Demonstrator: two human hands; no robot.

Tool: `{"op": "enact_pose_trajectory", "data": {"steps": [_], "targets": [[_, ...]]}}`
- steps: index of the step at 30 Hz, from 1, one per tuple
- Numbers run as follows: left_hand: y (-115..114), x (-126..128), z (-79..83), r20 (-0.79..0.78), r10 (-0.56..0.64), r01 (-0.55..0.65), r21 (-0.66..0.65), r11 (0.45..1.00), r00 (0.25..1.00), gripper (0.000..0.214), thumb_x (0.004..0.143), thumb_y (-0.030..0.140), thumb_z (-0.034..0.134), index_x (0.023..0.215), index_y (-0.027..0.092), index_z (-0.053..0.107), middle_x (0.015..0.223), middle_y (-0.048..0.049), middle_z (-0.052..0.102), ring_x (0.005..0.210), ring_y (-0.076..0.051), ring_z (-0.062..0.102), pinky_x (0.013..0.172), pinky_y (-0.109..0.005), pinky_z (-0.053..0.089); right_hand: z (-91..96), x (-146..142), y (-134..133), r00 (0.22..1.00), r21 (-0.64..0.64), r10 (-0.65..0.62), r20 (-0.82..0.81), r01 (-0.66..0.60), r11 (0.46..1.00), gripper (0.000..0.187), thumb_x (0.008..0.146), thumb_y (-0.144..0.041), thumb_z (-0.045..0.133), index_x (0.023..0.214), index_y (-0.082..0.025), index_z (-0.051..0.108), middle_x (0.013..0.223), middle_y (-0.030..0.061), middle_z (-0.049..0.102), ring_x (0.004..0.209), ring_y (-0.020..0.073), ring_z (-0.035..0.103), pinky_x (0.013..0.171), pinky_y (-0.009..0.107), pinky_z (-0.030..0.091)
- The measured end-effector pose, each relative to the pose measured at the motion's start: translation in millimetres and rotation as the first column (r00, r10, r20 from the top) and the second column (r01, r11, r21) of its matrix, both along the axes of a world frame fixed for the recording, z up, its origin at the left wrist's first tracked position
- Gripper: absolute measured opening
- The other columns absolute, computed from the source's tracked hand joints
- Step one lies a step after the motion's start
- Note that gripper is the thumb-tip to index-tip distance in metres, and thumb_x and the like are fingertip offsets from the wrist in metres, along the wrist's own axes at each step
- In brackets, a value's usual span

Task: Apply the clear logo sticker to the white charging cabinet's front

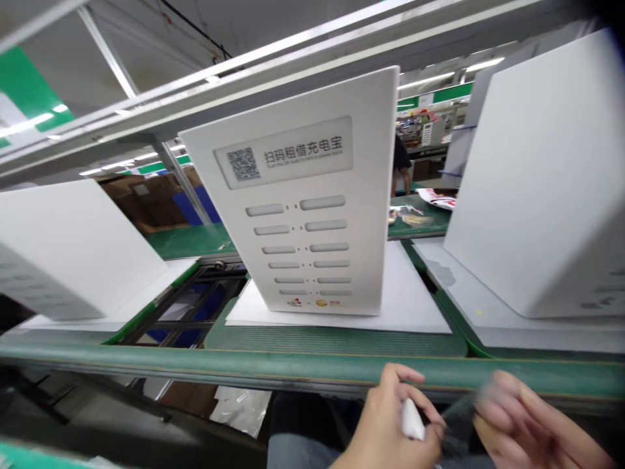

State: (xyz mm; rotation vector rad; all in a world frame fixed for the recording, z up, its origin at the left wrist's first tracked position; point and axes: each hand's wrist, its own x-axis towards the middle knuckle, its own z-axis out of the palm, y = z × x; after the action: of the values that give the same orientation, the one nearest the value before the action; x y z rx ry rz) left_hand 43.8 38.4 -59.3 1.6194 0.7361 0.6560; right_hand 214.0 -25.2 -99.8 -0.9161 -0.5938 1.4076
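Low in the view, in front of the conveyor's edge, my left hand [390,426] is closed around a small white piece [413,420], whose kind I cannot make out. My right hand [525,423] is beside it, smeared by motion, with its fingers curled together. Between the two hands is a faint see-through patch, perhaps clear film; it is too blurred to name. Beyond my hands a white power bank rental cabinet [364,195] stands upright, its front toward me, with a QR code panel and two columns of slots. Neither hand touches it.
The cabinet rests on a white sheet [415,306] over a green ribbed pallet [332,340]. More white cabinets stand at left [112,247] and right [527,195]. A green rail [195,358] runs along the front. Plastic bags [410,215] lie behind; a person [401,163] is farther back.
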Motion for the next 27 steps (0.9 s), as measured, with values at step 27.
{"op": "enact_pose_trajectory", "data": {"steps": [27], "targets": [[-11.8,-22.6,25.6,0.096,0.225,-0.206,-0.177,0.963,0.97,0.022,0.072,0.033,0.06,0.078,0.012,0.053,0.071,-0.0022,0.052,0.064,-0.011,0.04,0.062,-0.023,0.033,53.5,-25.5,-4.9,0.677,-0.024,0.148,0.721,-0.189,0.982,0.04,0.076,-0.051,0.055,0.106,-0.026,0.064,0.127,0.0078,0.049,0.128,0.0263,0.034,0.108,0.053,0.022]]}}
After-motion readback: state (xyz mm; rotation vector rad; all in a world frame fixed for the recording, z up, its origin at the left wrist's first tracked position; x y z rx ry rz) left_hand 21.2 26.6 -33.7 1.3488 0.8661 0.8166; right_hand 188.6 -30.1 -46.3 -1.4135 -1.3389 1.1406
